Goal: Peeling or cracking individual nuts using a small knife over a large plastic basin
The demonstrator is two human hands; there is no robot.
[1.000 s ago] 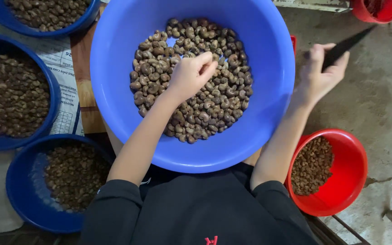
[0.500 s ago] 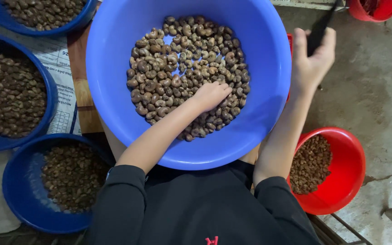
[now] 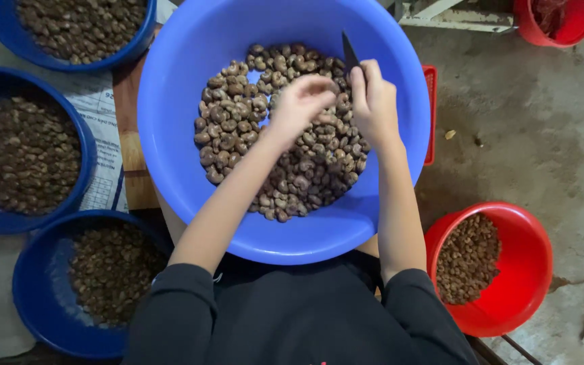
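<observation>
A big light-blue basin [image 3: 170, 135] in front of me holds a heap of brown curved nuts in their shells [image 3: 238, 128]. My left hand [image 3: 297, 105] hovers over the heap with its fingertips pinched on one nut, which is mostly hidden. My right hand [image 3: 374, 101] is right beside it, almost touching. It grips a small dark-bladed knife [image 3: 349, 55] whose blade points up and away from me. Both forearms reach out from black sleeves.
Three dark-blue bowls of darker nuts stand at the top left [image 3: 140, 37], the left [image 3: 86, 145] and the bottom left [image 3: 32, 297]. A red bowl [image 3: 528, 270] with nuts sits at my right. Behind are a red bucket [image 3: 562, 30] and concrete floor [image 3: 542, 135].
My right hand has swung in from outside the basin, bringing the knife over the nuts. My left hand has lifted off the heap, pinched shut, and met it.
</observation>
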